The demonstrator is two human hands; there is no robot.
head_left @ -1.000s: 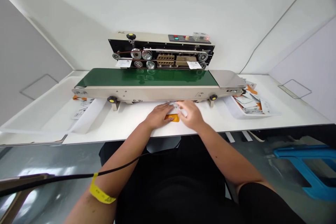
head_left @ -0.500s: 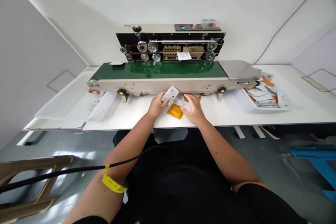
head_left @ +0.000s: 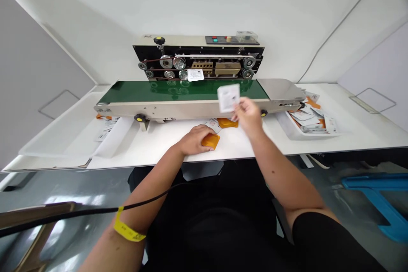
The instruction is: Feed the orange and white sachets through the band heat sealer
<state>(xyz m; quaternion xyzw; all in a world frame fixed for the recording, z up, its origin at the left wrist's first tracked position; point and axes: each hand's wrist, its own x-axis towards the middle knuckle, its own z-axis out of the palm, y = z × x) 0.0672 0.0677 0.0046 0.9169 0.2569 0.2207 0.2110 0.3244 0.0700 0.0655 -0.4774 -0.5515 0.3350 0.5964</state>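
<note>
The work looks partway through, taking the green belt (head_left: 143,92) as the reference. Just behind it, one printed packet (head_left: 195,75) sits at the rollers of the machine (head_left: 174,51), so at least one piece appears to be in process. The right hand (head_left: 250,115) pinches a white packet (head_left: 228,98) by its lower right corner, raised so that it overlaps the belt's front edge in view; this one is not yet at the rollers. In front of the belt, the left hand (head_left: 194,140) is closed around the left side of an orange packet (head_left: 211,141) on the table (head_left: 168,148). Between that hand and the belt lie another orange packet (head_left: 227,123) and a printed one (head_left: 213,125) partly under it, both waiting, I judge. Beyond the belt's right end, a box (head_left: 296,137) holds a heap of white and orange packets (head_left: 314,119); near its left end, a clear box (head_left: 110,148) holds a smaller visible group (head_left: 106,126). The pictures do not settle which box holds finished pieces, but plenty seems left, since three loose packets and the raised one are not at the rollers.
</note>
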